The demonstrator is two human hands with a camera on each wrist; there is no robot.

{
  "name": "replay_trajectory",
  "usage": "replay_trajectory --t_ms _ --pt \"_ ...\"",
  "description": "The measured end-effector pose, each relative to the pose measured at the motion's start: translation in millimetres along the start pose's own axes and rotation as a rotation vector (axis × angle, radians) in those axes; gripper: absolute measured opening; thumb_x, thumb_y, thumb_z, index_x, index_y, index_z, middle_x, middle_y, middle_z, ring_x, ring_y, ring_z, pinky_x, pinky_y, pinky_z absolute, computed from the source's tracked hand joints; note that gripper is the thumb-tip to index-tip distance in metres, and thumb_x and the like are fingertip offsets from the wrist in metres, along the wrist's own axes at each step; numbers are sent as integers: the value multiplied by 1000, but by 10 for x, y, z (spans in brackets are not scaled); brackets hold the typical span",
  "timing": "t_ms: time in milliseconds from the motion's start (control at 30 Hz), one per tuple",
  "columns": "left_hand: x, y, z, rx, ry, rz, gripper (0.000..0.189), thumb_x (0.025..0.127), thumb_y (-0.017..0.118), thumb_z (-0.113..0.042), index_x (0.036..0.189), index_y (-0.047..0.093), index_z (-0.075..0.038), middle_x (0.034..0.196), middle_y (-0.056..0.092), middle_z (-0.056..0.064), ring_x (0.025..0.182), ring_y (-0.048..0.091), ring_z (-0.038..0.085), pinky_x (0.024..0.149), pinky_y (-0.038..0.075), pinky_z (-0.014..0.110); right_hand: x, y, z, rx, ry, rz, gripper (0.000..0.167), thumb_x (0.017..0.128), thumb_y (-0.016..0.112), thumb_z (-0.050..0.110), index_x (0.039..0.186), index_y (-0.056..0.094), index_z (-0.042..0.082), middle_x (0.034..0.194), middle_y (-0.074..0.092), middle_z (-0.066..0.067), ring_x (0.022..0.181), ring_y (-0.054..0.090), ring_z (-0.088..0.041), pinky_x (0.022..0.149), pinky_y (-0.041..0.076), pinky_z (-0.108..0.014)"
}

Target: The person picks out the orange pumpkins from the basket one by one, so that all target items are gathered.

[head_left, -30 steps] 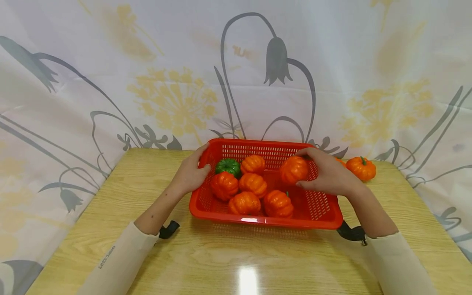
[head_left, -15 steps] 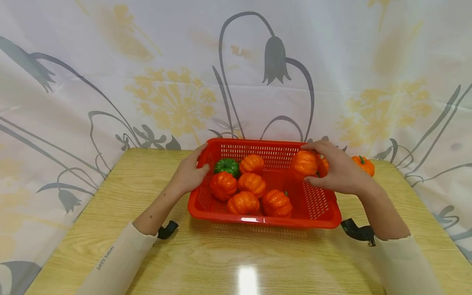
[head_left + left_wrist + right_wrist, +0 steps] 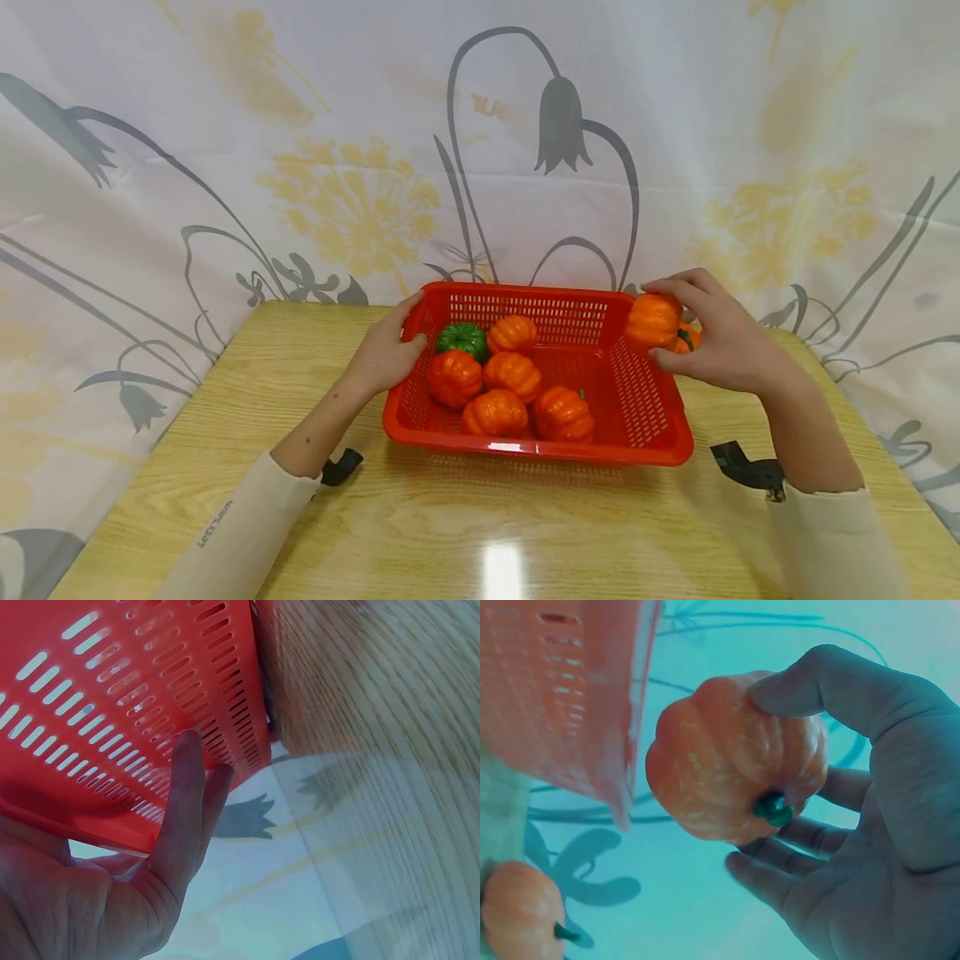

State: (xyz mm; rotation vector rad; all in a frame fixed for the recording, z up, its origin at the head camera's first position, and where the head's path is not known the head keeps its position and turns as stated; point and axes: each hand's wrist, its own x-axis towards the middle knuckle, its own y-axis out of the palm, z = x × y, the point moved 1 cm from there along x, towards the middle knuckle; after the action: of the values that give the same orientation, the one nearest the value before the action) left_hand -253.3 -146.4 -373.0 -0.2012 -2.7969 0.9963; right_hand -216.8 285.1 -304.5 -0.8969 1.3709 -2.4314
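My right hand (image 3: pixel 723 346) holds an orange toy pumpkin (image 3: pixel 651 322) between thumb and fingers, at the right rim of a red plastic basket (image 3: pixel 585 452). In the right wrist view this pumpkin (image 3: pixel 720 761) shows its green stem and hangs apart from the basket wall (image 3: pixel 562 697). At the left end of the basket, my left hand (image 3: pixel 386 354) grips the rim. The left wrist view has its fingers (image 3: pixel 184 802) against the slotted outer wall. Inside the basket sit a green pumpkin (image 3: pixel 461 341) and several orange pumpkins (image 3: pixel 513 377), mostly toward the left.
Another orange pumpkin (image 3: pixel 691 337) lies on the wooden table (image 3: pixel 420 533) right of the basket, partly hidden by my right hand. A flower-patterned curtain (image 3: pixel 360 192) hangs behind the table. Black wrist mounts (image 3: pixel 750 472) sit under both forearms.
My right hand has carried the orange pumpkin rightward and up, from inside the basket to its right rim. The left hand and the other pumpkins in the basket stay put.
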Motion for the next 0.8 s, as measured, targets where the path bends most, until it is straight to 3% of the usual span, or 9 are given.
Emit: replay_trajectory --t_ms 67,133,200,267,367,433,667,800 --pt "0 -1 0 3 3 -1 70 103 52 -12 169 29 -12 160 48 22 135 59 39 108 52 53 -15 -47 -15 14 23 -4 71 78 86 0 144 61 7 131 51 -10 105 46 -17 75 47 -17" --pt "-3 -5 2 2 4 1 69 104 52 -12 169 29 -11 161 47 22 135 59 39 108 52 54 -29 -88 -26 38 50 -6 71 79 84 -3 145 61 6 131 49 -11 106 46 -17 82 51 -17" --pt "-1 -9 2 -2 -1 1 70 104 52 -12 169 29 -12 161 47 21 135 58 39 108 52 53 -46 -122 -39 49 81 -11 70 80 83 -5 146 60 5 132 47 -12 108 47 -18 93 57 -30" --pt "-1 -14 1 -8 -3 2 70 104 53 -12 169 29 -12 161 47 21 136 58 38 109 51 53 -66 -149 -61 49 97 -21 70 81 82 -5 146 59 4 132 46 -15 110 49 -21 99 54 -27" --pt "2 -14 -5 -10 -1 2 70 103 54 -13 169 29 -12 161 47 20 136 58 38 109 51 53 -95 -186 -103 35 124 -40 70 81 81 -4 147 58 2 133 44 -19 109 50 -28 92 50 -15" --pt "1 -11 -2 -9 2 1 70 103 53 -13 169 29 -11 161 47 21 137 57 38 110 50 54 -110 -212 -134 22 149 -45 71 82 81 -2 148 57 2 134 43 -21 107 51 -32 81 40 -4" --pt "-7 5 13 -4 -8 1 70 103 54 -13 169 29 -11 162 46 21 139 55 38 111 50 53 -155 -306 -242 -51 250 -24 74 84 81 7 152 53 3 140 38 -26 105 50 -39 81 43 -37" --pt "-8 2 13 -1 -5 -4 69 104 54 -13 169 30 -12 162 46 21 138 56 38 110 50 54 -183 -351 -331 -78 268 -37 74 84 82 6 151 52 -1 139 38 -29 105 49 -40 80 42 -44"
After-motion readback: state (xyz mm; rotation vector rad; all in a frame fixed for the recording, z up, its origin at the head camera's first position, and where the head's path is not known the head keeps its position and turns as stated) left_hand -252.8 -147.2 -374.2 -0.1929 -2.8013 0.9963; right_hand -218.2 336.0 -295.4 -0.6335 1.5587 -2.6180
